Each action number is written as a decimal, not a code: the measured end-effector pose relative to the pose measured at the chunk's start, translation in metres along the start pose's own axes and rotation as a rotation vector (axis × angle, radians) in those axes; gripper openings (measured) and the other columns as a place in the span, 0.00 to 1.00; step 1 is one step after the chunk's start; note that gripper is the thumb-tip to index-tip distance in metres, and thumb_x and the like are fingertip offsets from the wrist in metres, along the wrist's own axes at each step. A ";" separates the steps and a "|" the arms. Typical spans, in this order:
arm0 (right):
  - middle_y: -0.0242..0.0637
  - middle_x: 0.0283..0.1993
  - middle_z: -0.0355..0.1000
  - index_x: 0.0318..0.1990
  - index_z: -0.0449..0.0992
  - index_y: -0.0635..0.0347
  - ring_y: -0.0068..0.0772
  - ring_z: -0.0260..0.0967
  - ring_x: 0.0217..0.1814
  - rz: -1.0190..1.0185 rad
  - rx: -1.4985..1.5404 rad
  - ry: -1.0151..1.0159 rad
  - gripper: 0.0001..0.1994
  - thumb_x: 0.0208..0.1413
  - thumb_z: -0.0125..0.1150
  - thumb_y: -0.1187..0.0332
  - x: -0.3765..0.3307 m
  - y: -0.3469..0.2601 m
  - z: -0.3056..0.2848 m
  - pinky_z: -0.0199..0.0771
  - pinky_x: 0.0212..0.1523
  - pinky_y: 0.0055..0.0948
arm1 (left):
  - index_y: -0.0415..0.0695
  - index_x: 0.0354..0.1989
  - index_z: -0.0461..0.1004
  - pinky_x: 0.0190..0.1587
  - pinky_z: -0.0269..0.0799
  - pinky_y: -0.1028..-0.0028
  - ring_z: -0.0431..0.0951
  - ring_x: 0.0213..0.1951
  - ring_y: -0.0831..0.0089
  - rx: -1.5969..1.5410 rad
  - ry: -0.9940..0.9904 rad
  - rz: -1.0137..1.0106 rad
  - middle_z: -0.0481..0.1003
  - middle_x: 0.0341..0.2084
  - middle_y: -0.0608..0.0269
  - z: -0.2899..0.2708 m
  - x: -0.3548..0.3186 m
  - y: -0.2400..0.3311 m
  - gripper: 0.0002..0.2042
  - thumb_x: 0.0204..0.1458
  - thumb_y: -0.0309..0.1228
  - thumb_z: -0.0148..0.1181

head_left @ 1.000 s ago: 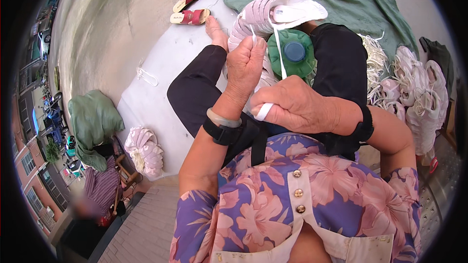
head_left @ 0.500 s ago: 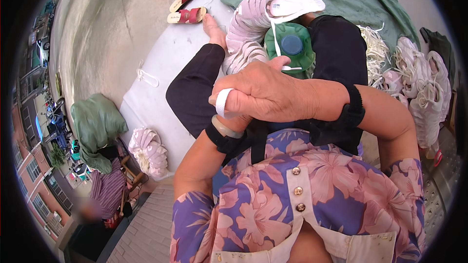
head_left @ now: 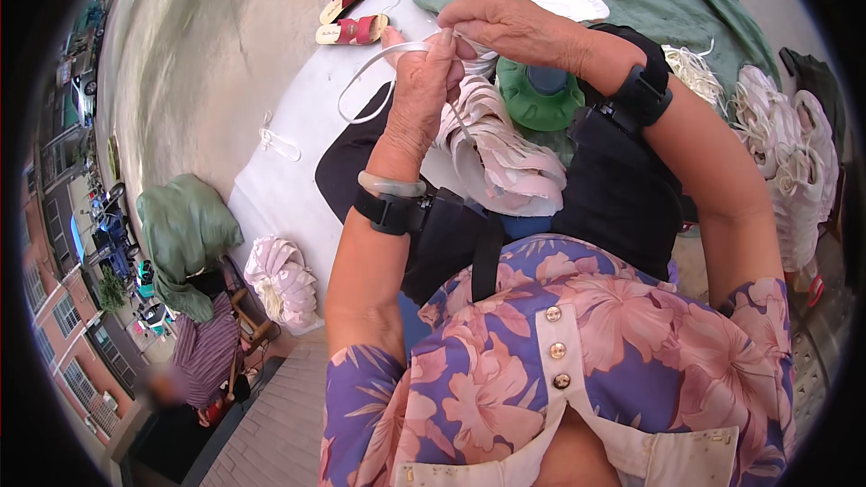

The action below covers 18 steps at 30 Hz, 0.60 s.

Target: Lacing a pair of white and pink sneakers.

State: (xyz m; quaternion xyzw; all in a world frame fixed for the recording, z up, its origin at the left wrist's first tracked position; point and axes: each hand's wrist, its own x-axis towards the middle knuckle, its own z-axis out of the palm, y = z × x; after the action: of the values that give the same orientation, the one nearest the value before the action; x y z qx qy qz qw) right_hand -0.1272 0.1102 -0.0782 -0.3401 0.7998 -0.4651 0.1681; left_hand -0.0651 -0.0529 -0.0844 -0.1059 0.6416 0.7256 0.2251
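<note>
I find the scene brightly lit by diffuse daylight; its exact direction I cannot determine. Shadows are soft and faint. The white sheet is pale, close to washed out; my black trousers show little detail. My hands read mostly sharp. Small glints mark the shirt buttons. Fisheye curvature bends the buildings at left; black vignetting closes the corners.

So the right hand uncurled from that fist, fingertips now up by those of the left hand, and the white lace bows out left of the left fingers.
</note>
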 end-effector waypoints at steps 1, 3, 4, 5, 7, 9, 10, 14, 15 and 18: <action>0.40 0.40 0.70 0.47 0.70 0.64 0.31 0.66 0.44 0.093 0.014 -0.112 0.16 0.53 0.46 0.68 0.001 0.009 0.001 0.64 0.45 0.24 | 0.39 0.27 0.68 0.19 0.46 0.82 0.49 0.15 0.84 0.006 -0.032 -0.017 0.53 0.12 0.76 0.001 0.002 0.002 0.20 0.57 0.46 0.45; 0.38 0.39 0.70 0.46 0.71 0.64 0.30 0.66 0.43 0.046 0.082 -0.052 0.15 0.54 0.47 0.67 -0.003 0.027 0.009 0.64 0.44 0.24 | 0.39 0.28 0.68 0.19 0.46 0.82 0.49 0.15 0.84 0.023 -0.041 -0.030 0.52 0.11 0.76 0.003 0.003 0.003 0.20 0.57 0.46 0.45; 0.36 0.38 0.70 0.45 0.71 0.64 0.28 0.65 0.42 0.003 0.143 0.006 0.14 0.56 0.47 0.66 -0.004 0.031 0.010 0.64 0.43 0.24 | 0.38 0.29 0.68 0.19 0.46 0.82 0.48 0.14 0.84 0.035 -0.053 -0.040 0.52 0.11 0.77 0.004 0.004 0.003 0.20 0.57 0.46 0.44; 0.36 0.38 0.70 0.45 0.71 0.64 0.28 0.65 0.42 0.005 0.145 0.012 0.14 0.56 0.47 0.66 -0.004 0.034 0.011 0.64 0.43 0.24 | 0.38 0.29 0.68 0.19 0.46 0.82 0.48 0.14 0.84 0.040 -0.057 -0.043 0.52 0.11 0.77 0.004 0.005 0.004 0.20 0.57 0.46 0.44; 0.34 0.37 0.70 0.46 0.71 0.63 0.27 0.65 0.42 0.031 0.344 -0.010 0.14 0.57 0.48 0.65 -0.005 0.039 0.012 0.63 0.45 0.24 | 0.38 0.29 0.68 0.18 0.47 0.82 0.48 0.14 0.85 0.012 -0.055 -0.060 0.52 0.10 0.76 0.005 0.007 0.003 0.20 0.57 0.45 0.44; 0.33 0.37 0.70 0.45 0.71 0.64 0.26 0.64 0.42 -0.002 0.349 0.024 0.15 0.57 0.48 0.63 -0.005 0.040 0.016 0.62 0.46 0.25 | 0.38 0.29 0.68 0.18 0.47 0.82 0.48 0.14 0.85 0.032 -0.063 -0.051 0.52 0.10 0.76 0.002 0.010 0.003 0.20 0.57 0.45 0.44; 0.32 0.38 0.69 0.45 0.71 0.64 0.26 0.64 0.42 -0.040 0.349 0.051 0.15 0.58 0.47 0.62 -0.006 0.039 0.017 0.62 0.48 0.25 | 0.38 0.29 0.68 0.18 0.47 0.82 0.48 0.14 0.85 0.047 -0.066 -0.035 0.52 0.10 0.76 0.002 0.011 0.003 0.19 0.57 0.45 0.44; 0.30 0.34 0.69 0.43 0.73 0.62 0.23 0.63 0.39 0.082 0.435 0.074 0.16 0.58 0.46 0.58 -0.006 0.037 0.011 0.61 0.46 0.24 | 0.39 0.28 0.68 0.18 0.48 0.81 0.49 0.14 0.85 0.031 -0.040 -0.030 0.52 0.10 0.76 0.007 0.017 0.006 0.19 0.58 0.45 0.44; 0.29 0.32 0.68 0.41 0.73 0.61 0.21 0.62 0.37 0.118 0.452 0.024 0.17 0.58 0.46 0.57 -0.005 0.038 0.003 0.61 0.44 0.23 | 0.40 0.27 0.69 0.17 0.48 0.82 0.49 0.13 0.85 0.014 -0.026 0.001 0.53 0.10 0.76 0.009 0.020 0.007 0.20 0.57 0.46 0.44; 0.26 0.28 0.66 0.39 0.74 0.59 0.17 0.59 0.33 0.141 0.531 -0.018 0.17 0.58 0.46 0.56 -0.005 0.039 -0.004 0.61 0.39 0.20 | 0.40 0.25 0.70 0.16 0.48 0.83 0.50 0.13 0.86 0.019 -0.021 0.029 0.54 0.10 0.76 0.013 0.027 0.015 0.21 0.56 0.47 0.45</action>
State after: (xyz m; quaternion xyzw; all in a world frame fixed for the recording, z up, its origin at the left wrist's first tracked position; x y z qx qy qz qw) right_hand -0.1414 0.1290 -0.1094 -0.2314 0.6702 -0.6426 0.2904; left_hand -0.0938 -0.0357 -0.0811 -0.0868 0.6477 0.7236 0.2222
